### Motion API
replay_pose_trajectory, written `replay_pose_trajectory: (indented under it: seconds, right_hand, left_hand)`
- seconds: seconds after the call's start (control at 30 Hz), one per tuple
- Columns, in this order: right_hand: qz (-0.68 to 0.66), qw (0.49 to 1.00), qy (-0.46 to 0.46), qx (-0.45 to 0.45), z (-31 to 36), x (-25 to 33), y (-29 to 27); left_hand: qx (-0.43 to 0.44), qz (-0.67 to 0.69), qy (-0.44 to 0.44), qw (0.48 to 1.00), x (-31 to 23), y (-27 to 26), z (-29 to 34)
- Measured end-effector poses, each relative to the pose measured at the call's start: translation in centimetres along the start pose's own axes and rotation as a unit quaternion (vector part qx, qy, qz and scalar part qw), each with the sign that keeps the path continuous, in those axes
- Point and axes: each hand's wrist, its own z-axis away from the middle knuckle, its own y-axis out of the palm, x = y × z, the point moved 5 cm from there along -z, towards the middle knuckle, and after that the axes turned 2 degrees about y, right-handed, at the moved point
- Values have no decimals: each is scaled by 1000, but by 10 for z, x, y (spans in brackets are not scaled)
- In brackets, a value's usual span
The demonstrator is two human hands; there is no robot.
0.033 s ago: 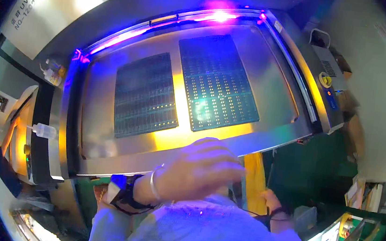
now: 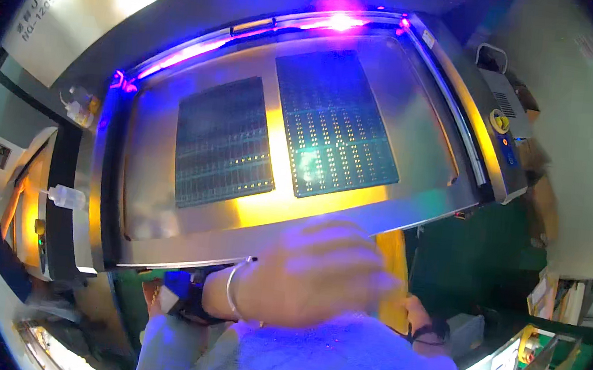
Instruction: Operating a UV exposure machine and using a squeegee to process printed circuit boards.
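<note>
My left hand (image 2: 323, 271), with a silvery bangle and a black strap at the wrist, reaches across in front of the machine bed's near edge. Its fingers point right and are blurred; nothing shows in them, but their underside is hidden. My right hand (image 2: 415, 313), with black bands at the wrist, is lower right beside a yellow strip (image 2: 394, 271). Its fingers are mostly hidden, and I cannot tell whether it touches the strip. Two dark panels lie flat on the metal bed (image 2: 190, 232): a left panel (image 2: 225, 141) and a larger right panel (image 2: 338, 128) with rows of bright dots.
A raised frame with purple lights (image 2: 340, 21) borders the bed's far side. A control box with a yellow knob (image 2: 498, 122) stands on the right. Squeeze bottles (image 2: 67, 197) sit at the left edge. Farther left, a person (image 2: 3, 255) reaches to another machine.
My left hand has moved slightly right and is more blurred. The panels stay on the bed, and my right hand has hardly moved.
</note>
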Motion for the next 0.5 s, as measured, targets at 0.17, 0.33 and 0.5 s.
replay_pose_trajectory:
  seconds: [0.17,0.33,0.5]
  right_hand:
    - [487,721,-474,-135,103,-29,-4]
    - [-7,958,-198,-210,96,-46,-68]
    - [47,961,-238,-129,90,87,-78]
  left_hand:
    - [-52,56,203,976,-85,-38,-23]
    - [45,-51,183,981,-72,-54,-8]
    - [-34,-45,162,985,-82,-66,-14]
